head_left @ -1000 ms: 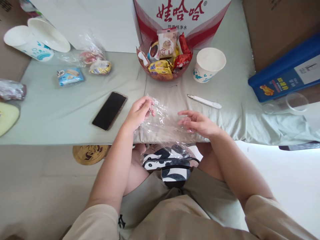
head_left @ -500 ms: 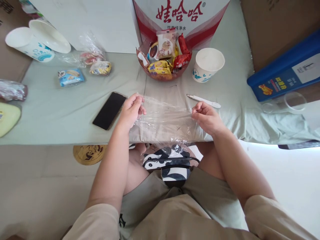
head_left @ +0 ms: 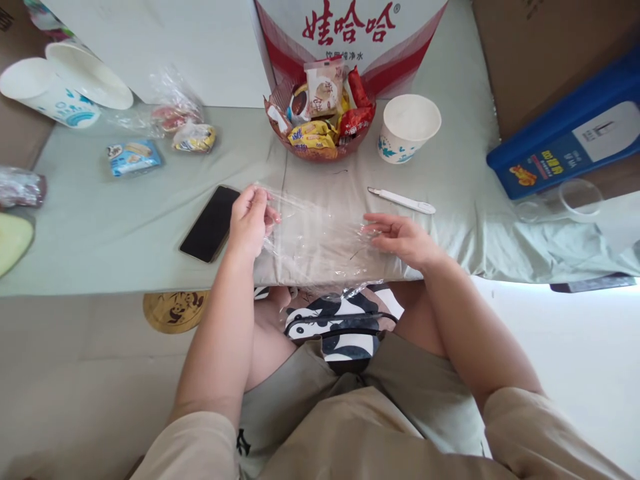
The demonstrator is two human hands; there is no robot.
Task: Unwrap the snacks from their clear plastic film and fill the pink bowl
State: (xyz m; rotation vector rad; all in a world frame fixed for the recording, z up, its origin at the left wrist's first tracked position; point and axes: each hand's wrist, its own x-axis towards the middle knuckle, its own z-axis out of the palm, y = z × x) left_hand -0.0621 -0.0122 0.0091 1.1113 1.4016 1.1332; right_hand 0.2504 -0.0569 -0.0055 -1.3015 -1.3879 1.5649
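Note:
A sheet of clear plastic film (head_left: pixel 310 233), perhaps a bag, spreads between my hands over the front of the table, its lower part hanging past the edge. My left hand (head_left: pixel 250 217) pinches its upper left corner, close to a black phone (head_left: pixel 207 227). At the film's right side, my right hand (head_left: pixel 400 240) has its fingers stretched out and parted, touching or just beside the plastic. Beyond that hand lies a white utility knife (head_left: pixel 403 200).
A red bowl of wrapped snacks (head_left: pixel 325 143) and a paper cup (head_left: pixel 407 130) stand at the back before a white carton (head_left: pixel 350 40). Small snack packs (head_left: pixel 134 158) and tipped paper cups (head_left: pixel 55 93) are on the left. A blue container (head_left: pixel 565 140) leans at the right.
My right hand has loosened its pinch on the film and its fingers have straightened. The film hangs slacker. My left hand keeps its hold; the view has shifted slightly.

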